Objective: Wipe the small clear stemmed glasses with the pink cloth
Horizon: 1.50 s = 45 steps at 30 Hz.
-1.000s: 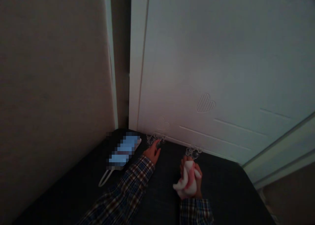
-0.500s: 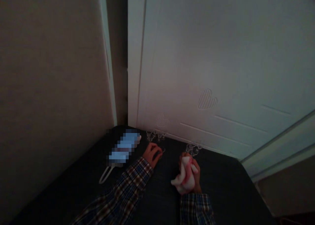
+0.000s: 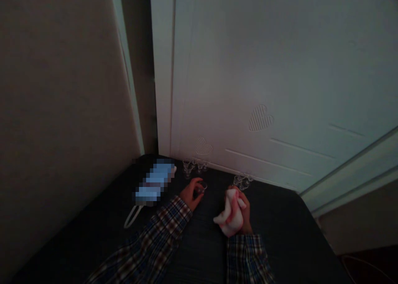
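My left hand (image 3: 191, 192) reaches over the dark tabletop with its thumb and fingers apart. A small clear glass (image 3: 203, 187) stands at its fingertips; in the dim light I cannot tell if they touch it. Bunched in my right hand (image 3: 245, 211) is a white and pink cloth (image 3: 231, 215), which hides most of the fingers. Just beyond the cloth is a cluster of small clear glasses (image 3: 244, 182). Another group of clear glasses (image 3: 188, 168) sits farther back, past my left hand.
A lit phone (image 3: 155, 180), its screen blurred, lies left of my left hand with a pale strap (image 3: 133, 217) trailing toward me. Behind the dark table (image 3: 202, 251) rises a white panel (image 3: 217, 89) with heart patterns. A brown wall (image 3: 62, 110) borders the left.
My left hand's thumb and fingers have spread wider beside the single glass. My right hand keeps the cloth in nearly the same place. The camera view has shifted slightly.
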Available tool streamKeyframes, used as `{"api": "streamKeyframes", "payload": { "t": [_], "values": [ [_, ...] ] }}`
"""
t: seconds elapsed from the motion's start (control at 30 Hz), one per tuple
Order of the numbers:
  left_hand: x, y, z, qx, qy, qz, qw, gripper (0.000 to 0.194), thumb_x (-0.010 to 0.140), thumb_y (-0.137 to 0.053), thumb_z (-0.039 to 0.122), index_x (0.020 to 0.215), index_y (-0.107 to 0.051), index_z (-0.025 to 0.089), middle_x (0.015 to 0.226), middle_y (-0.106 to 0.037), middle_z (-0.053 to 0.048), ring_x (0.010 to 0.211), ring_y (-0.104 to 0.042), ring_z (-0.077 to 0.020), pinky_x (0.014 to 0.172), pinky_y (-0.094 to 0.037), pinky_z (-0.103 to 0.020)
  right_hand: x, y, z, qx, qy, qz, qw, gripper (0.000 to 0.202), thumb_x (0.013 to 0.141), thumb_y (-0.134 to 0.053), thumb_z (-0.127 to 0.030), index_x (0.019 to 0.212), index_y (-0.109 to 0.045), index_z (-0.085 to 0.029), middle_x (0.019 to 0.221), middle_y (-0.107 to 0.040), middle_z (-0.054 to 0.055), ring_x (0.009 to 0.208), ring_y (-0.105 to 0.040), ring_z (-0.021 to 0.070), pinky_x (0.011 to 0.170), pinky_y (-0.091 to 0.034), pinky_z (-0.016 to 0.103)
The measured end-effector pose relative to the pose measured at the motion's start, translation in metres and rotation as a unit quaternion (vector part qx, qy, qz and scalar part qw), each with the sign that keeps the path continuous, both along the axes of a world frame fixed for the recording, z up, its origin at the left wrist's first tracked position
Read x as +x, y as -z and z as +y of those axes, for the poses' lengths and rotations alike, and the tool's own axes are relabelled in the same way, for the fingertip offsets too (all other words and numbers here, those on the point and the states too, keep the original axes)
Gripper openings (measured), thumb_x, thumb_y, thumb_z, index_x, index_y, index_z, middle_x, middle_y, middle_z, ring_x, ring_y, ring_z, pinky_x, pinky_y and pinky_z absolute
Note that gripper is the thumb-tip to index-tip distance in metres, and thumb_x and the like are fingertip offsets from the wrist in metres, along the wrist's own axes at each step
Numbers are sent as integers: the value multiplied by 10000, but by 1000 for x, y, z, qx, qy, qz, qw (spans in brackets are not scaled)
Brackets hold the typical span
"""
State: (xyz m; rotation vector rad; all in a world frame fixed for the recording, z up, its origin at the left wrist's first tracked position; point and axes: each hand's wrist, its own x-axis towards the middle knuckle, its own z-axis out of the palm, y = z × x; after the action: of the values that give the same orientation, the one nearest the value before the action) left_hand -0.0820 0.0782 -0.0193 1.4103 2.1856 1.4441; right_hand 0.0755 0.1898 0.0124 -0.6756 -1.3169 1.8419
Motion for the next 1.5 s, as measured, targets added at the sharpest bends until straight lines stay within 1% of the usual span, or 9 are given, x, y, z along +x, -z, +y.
{"api": "streamKeyframes", "payload": {
  "t": [0.17,0.3,0.43,0.6,0.73,0.83,0.97,1.27,1.5],
  "values": [
    [-2,5,1,-26,13,12,1000,335,703,-546,223,1025,-458,189,877,-623,-12,726,-581,-127,627,-466,-252,-1,5,2,-58,-6,-6,998,206,693,-522,-370,622,-482,-180,479,-354,-63,440,-319,61,431,-299,199],
    [-3,6,2,-50,16,57,997,221,729,-547,311,905,-565,178,817,-620,-25,740,-569,-145,665,-462,-272,-1,4,-1,7,6,-39,999,189,701,-519,-357,647,-486,-179,514,-373,-56,481,-327,68,456,-291,197],
    [-4,4,1,-20,11,103,994,292,781,-481,325,1016,-560,170,816,-621,-39,723,-546,-145,691,-450,-288,-7,-4,-6,59,7,-32,998,240,756,-457,-361,605,-432,-175,558,-377,-53,511,-323,66,495,-302,196],
    [-5,2,-1,-1,39,138,990,346,823,-411,286,1136,-481,157,942,-608,-59,835,-529,-158,796,-418,-319,-14,-8,-9,118,79,-38,989,188,770,-459,-343,695,-464,-170,638,-414,-42,571,-369,69,533,-314,189],
    [0,4,-1,-27,31,92,995,353,809,-417,284,1141,-431,164,860,-566,-43,789,-521,-145,737,-435,-287,-15,-8,-18,205,114,-90,968,160,777,-454,-320,731,-502,-175,668,-461,-28,620,-417,85,592,-336,198],
    [4,2,-2,-38,34,54,997,295,799,-418,281,1068,-421,159,725,-506,-2,659,-502,-121,642,-436,-255,-16,-13,-28,297,94,-130,941,132,775,-466,-296,774,-533,-183,743,-511,-4,713,-470,109,672,-353,224],
    [8,-7,-4,-32,73,39,996,220,802,-411,267,999,-452,177,742,-523,1,682,-518,-116,645,-430,-246,-19,-20,-35,375,47,-157,912,130,792,-450,-273,808,-552,-194,800,-522,15,777,-485,124,710,-358,240],
    [10,-17,-7,-30,34,9,999,221,774,-460,339,913,-471,167,706,-571,9,542,-512,-85,518,-408,-204,-20,-17,-29,387,36,-188,902,139,811,-430,-276,800,-540,-191,793,-516,3,766,-482,112,700,-351,231],
    [10,-14,-4,-50,34,9,998,176,756,-480,338,830,-466,179,626,-540,34,522,-493,-83,504,-391,-198,-17,-15,-27,380,95,-186,901,151,809,-427,-276,753,-535,-186,746,-503,-3,720,-472,108,669,-352,229]
  ]
}}
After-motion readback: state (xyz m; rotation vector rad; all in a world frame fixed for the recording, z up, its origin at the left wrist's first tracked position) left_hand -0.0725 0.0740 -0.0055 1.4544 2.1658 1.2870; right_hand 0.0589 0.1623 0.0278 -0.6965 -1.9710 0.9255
